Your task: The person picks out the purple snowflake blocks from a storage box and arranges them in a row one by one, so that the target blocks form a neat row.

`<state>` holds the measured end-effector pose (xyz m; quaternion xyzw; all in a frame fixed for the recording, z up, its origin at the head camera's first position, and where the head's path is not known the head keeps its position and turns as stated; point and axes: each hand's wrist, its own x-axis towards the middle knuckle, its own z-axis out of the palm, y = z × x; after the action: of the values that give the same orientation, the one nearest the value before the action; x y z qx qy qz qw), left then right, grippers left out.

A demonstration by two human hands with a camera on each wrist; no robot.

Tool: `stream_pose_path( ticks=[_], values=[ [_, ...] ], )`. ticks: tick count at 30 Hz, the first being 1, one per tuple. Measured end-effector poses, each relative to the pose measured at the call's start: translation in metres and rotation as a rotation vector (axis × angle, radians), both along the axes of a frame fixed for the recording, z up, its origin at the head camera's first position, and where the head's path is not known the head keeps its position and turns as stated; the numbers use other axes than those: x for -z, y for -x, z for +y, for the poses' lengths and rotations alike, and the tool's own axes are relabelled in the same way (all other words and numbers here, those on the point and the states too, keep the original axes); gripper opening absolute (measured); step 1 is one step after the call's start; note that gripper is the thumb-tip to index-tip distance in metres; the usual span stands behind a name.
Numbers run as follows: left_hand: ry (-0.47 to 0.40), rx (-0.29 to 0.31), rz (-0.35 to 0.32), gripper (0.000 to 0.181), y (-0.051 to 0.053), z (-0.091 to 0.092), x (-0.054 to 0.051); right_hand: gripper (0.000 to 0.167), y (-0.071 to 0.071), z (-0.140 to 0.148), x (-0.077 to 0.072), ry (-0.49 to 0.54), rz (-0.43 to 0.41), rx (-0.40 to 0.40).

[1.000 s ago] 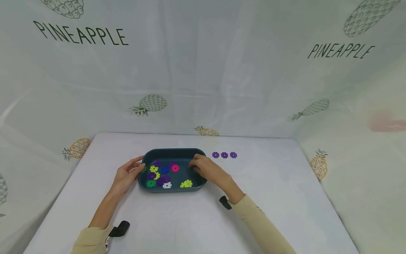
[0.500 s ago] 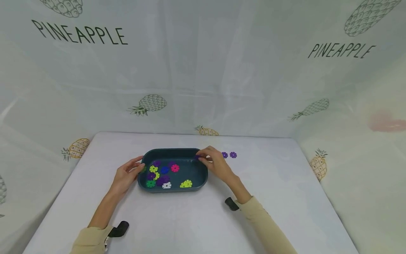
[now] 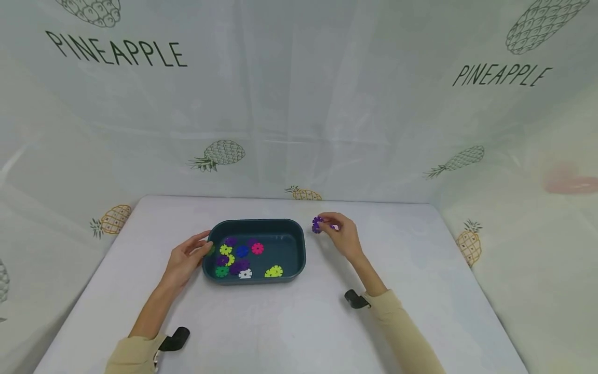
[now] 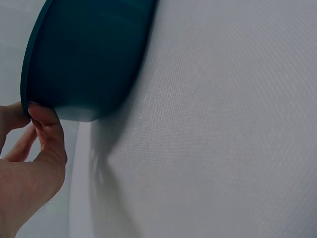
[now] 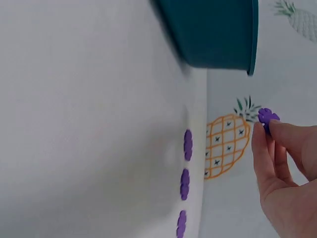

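Note:
In the head view, my left hand (image 3: 183, 264) pinches the left rim of a dark teal tray (image 3: 291, 244) between thumb and fingers. The left wrist view shows the thumb against the wall of this tray (image 4: 89, 54). Inside lie several notched, flower-shaped plastic discs, among them a pink disc (image 3: 257, 249), a blue disc (image 3: 242, 251) and a white disc (image 3: 245, 274). Right of the tray, my right hand (image 3: 343, 236) pinches a purple disc (image 5: 267, 117), raised above the table. Three more purple discs (image 5: 184, 184) lie in a row below it, partly hidden by the hand in the head view.
The white table (image 3: 261, 327) extends in front of the tray and to the right. A pale curtain (image 3: 327, 114) printed with pineapples hangs behind it. Yellow discs (image 3: 274, 271) sit near the tray's front wall.
My right hand has come up out of the tray with a purple disc and moved right, over the row of purple discs. The left hand stays on the rim.

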<state>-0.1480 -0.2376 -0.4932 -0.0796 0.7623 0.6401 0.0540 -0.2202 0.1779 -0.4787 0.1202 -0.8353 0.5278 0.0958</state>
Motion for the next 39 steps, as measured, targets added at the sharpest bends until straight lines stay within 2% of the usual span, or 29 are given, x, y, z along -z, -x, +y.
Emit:
stream_pose_path(
  ticks=[5, 8, 11, 13, 16, 18, 20, 29, 34, 39],
  values=[
    [-0.011, -0.004, 0.006, 0.061, -0.001, 0.000, -0.001, 0.029, 0.002, 0.019, 0.002, 0.076, -0.102, 0.038],
    [-0.012, -0.003, 0.006, 0.061, -0.001, 0.000, 0.001, 0.030, -0.004, 0.027, -0.009, 0.114, -0.172, 0.060],
    [-0.007, -0.005, 0.005, 0.060, 0.000, 0.000, 0.002, 0.031, -0.011, 0.033, -0.021, 0.107, -0.219, 0.092],
    [-0.001, -0.008, 0.003, 0.059, 0.001, 0.000, 0.002, 0.032, -0.007, 0.040, -0.016, 0.114, -0.243, 0.117],
    [0.002, -0.009, -0.003, 0.060, 0.001, 0.000, 0.002, 0.033, 0.001, 0.054, 0.002, 0.115, -0.263, 0.155],
    [0.002, -0.010, -0.004, 0.060, 0.001, 0.000, 0.002, 0.033, 0.007, 0.063, 0.014, 0.113, -0.267, 0.177],
    [0.001, -0.010, -0.004, 0.061, 0.001, 0.000, 0.001, 0.033, 0.008, 0.069, 0.018, 0.099, -0.272, 0.197],
    [-0.001, 0.000, 0.005, 0.061, 0.000, 0.003, 0.001, 0.028, 0.009, 0.088, 0.024, 0.015, -0.252, 0.295],
    [0.006, -0.002, 0.005, 0.062, 0.000, 0.002, 0.001, 0.028, 0.010, 0.094, 0.024, -0.029, -0.274, 0.298],
    [-0.012, -0.007, -0.002, 0.061, 0.000, 0.000, 0.001, 0.026, 0.014, 0.097, 0.026, -0.184, -0.214, 0.244]
  ],
)
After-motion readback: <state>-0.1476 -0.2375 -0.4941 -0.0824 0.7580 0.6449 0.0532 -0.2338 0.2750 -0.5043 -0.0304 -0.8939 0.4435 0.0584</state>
